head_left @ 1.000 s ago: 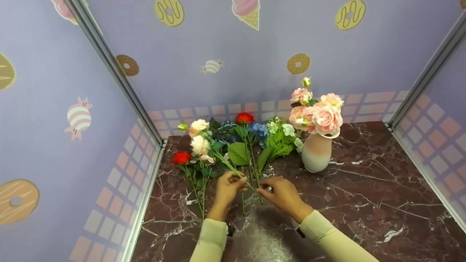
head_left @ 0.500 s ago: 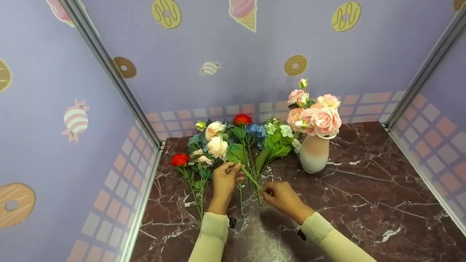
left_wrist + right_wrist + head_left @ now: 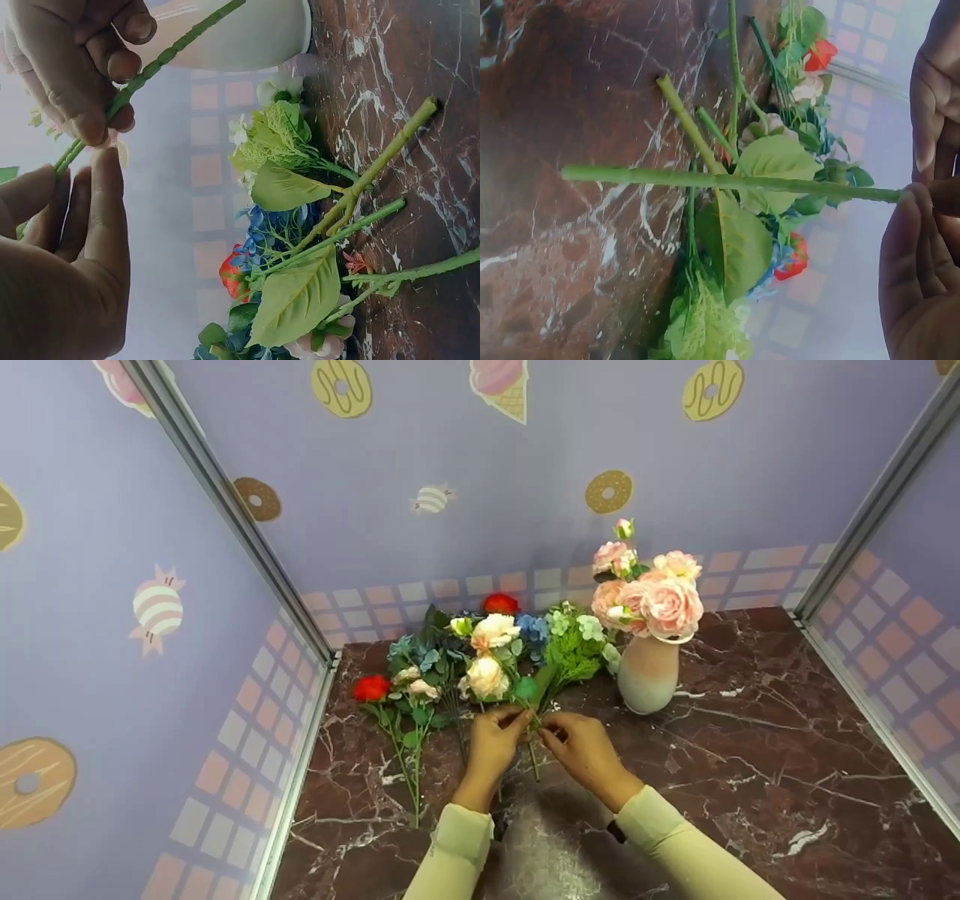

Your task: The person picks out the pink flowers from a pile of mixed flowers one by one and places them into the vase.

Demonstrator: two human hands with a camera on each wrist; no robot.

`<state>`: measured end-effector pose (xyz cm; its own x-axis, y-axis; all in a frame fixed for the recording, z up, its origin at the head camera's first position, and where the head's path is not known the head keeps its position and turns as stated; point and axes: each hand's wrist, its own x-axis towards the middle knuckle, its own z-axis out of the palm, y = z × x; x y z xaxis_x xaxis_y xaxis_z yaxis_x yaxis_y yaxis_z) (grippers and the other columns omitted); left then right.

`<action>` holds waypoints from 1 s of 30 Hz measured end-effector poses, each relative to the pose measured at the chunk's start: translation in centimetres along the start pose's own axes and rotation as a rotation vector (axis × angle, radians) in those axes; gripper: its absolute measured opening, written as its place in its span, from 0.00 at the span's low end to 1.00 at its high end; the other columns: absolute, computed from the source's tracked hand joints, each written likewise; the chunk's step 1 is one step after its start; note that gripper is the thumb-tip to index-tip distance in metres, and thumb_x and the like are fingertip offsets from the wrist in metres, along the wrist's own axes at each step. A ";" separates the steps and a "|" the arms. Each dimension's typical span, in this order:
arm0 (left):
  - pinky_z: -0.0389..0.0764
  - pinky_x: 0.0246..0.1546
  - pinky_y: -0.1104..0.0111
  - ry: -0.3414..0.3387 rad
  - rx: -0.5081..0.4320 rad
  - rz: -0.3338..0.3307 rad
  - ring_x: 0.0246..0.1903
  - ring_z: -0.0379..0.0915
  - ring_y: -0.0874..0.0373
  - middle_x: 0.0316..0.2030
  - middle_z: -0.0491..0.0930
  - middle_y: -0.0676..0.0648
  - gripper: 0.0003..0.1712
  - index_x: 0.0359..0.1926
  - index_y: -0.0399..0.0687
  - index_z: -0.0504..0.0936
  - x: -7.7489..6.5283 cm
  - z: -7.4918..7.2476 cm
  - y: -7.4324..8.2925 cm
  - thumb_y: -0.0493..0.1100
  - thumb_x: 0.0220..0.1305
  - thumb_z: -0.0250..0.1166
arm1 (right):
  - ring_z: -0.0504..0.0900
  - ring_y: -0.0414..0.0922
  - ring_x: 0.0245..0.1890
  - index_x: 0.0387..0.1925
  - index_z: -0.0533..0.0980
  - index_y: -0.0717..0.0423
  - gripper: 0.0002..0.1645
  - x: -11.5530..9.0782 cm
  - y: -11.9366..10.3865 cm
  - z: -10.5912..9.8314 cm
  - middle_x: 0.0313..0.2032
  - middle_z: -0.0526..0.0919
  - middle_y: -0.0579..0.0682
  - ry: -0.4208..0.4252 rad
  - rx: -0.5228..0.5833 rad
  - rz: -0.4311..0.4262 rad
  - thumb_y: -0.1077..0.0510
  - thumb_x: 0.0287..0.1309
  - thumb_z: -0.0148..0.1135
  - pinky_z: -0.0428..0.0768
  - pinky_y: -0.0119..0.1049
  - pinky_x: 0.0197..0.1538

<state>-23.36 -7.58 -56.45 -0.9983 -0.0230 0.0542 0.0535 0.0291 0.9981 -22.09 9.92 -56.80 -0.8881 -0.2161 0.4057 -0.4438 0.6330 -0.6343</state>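
My left hand (image 3: 492, 744) pinches the green stem (image 3: 645, 177) of an artificial flower spray with cream blooms (image 3: 487, 676) and a yellow-green bud. Close beside it, my right hand (image 3: 589, 750) pinches the same stem a little lower, the fingertips of both hands almost meeting. Below the right hand, the stem's bare lower end sticks out, raised over the table. Right of the hands stands a white and pink vase (image 3: 646, 682) holding several pink roses (image 3: 669, 604). Behind the hands lie blue hydrangeas (image 3: 532, 630) and a leafy green spray (image 3: 574, 652).
On the dark red marbled table (image 3: 720, 795), a red flower (image 3: 371, 688) and pale pink blooms (image 3: 423, 689) lie at left with stems toward me. Another red flower (image 3: 501, 603) is at the back. A patterned lilac wall (image 3: 525, 495) encloses the table.
The cream flower spray has swung right and turned more upright. My left hand has moved right and slightly up, close to the right hand. The vase stays where it was.
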 end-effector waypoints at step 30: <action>0.98 0.44 0.53 -0.079 -0.100 -0.135 0.46 0.92 0.53 0.52 0.94 0.34 0.19 0.61 0.34 0.89 -1.6 0.1 -2.9 0.46 0.85 0.68 | 0.96 0.56 0.37 0.41 0.93 0.60 0.04 5.4 -2.3 -9.5 0.40 0.97 0.56 0.698 -0.413 -0.432 0.68 0.65 0.80 0.94 0.47 0.45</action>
<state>-21.87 -7.52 -59.45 -0.9952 0.0588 -0.0788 -0.0828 -0.0682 0.9942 -24.71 14.35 -46.91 -0.3214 -0.0827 0.9433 -0.5229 0.8460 -0.1040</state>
